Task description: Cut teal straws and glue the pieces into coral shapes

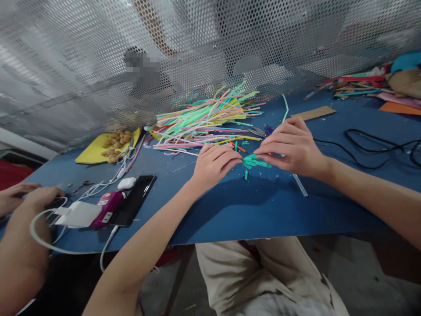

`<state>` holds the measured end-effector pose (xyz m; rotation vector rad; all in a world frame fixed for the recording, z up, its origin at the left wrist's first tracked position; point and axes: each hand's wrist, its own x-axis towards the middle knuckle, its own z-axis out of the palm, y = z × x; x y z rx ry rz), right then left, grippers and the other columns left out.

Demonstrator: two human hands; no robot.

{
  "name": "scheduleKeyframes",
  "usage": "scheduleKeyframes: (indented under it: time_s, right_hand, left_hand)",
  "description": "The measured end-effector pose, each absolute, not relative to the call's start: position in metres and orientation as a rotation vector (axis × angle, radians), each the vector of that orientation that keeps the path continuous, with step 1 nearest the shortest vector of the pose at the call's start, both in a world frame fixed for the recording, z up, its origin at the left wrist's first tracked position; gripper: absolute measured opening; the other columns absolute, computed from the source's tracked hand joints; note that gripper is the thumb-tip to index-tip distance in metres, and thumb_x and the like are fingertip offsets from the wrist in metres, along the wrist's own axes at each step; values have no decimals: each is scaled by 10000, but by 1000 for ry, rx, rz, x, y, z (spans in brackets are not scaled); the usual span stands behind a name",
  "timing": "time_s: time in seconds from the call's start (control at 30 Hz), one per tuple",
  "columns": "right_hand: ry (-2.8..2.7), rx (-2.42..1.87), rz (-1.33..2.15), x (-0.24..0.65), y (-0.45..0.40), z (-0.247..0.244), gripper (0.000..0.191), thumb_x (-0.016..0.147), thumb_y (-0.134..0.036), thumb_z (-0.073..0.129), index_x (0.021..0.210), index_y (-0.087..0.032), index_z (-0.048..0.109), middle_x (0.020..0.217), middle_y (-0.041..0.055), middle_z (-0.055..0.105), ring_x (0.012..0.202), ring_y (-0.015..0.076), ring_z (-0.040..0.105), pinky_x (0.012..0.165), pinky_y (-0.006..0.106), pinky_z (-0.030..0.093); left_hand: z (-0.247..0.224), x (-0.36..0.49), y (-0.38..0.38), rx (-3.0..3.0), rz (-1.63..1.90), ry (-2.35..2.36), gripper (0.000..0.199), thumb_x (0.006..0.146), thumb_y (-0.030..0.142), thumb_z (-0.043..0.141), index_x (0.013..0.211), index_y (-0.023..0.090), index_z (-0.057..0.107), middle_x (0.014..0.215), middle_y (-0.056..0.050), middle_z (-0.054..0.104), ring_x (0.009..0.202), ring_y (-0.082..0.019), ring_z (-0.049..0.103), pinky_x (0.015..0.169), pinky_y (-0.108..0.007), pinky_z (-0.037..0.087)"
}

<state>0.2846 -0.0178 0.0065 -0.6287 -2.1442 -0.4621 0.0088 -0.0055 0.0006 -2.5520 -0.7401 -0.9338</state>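
Observation:
A small bunch of short green pipe cleaner pieces [255,161] is held just above the blue table between my two hands. My left hand [217,164] pinches its left end between thumb and fingertips. My right hand [291,147] has its fingers closed at the upper right of the bunch; a small orange-red spot shows under them. Just behind the right hand lies a metal-jawed tool [258,131] with a dark blue part, mostly hidden. Cut green bits [246,175] lie near the bunch, and a translucent stick [300,185] lies below my right hand.
Behind my hands is a large pile of coloured pipe cleaners [204,116]. A black cord [368,149] loops at right, near a cardboard strip [314,113]. At left are a phone [140,197], white charger [80,214], yellow tray [90,149] and another person's hand [39,195]. Perforated metal stands behind.

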Motion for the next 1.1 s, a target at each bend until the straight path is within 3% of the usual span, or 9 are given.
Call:
scheduleKeyframes:
  time_s: [0.33, 0.7, 1.1]
  right_hand:
    - [-2170, -649, -472, 283, -20, 8, 97, 969, -343, 677, 921, -274, 724, 916, -69, 804, 823, 160, 664, 880, 414, 389]
    - [-2148, -727, -463, 280, -21, 5, 99, 979, -336, 658, 949, -266, 721, 940, -45, 799, 853, 168, 648, 896, 403, 376]
    - [-2079, -829, -419, 271, -32, 8, 164, 965, -309, 652, 834, -269, 742, 782, -65, 772, 795, 171, 639, 912, 430, 343]
  left_hand:
    - [-5, 5, 0, -2577, -960, -579, 181, 1000, 298, 634, 1138, 277, 748, 1002, -32, 780, 946, -156, 714, 772, -307, 420]
    - [-2, 10, -5, -2516, -967, -539, 149, 988, 308, 658, 1091, 262, 755, 969, -18, 780, 866, -126, 699, 703, -294, 375]
    - [1, 10, -7, -2474, -908, -575, 167, 1012, 339, 622, 1037, 252, 763, 952, -17, 789, 834, -124, 708, 701, -310, 368]
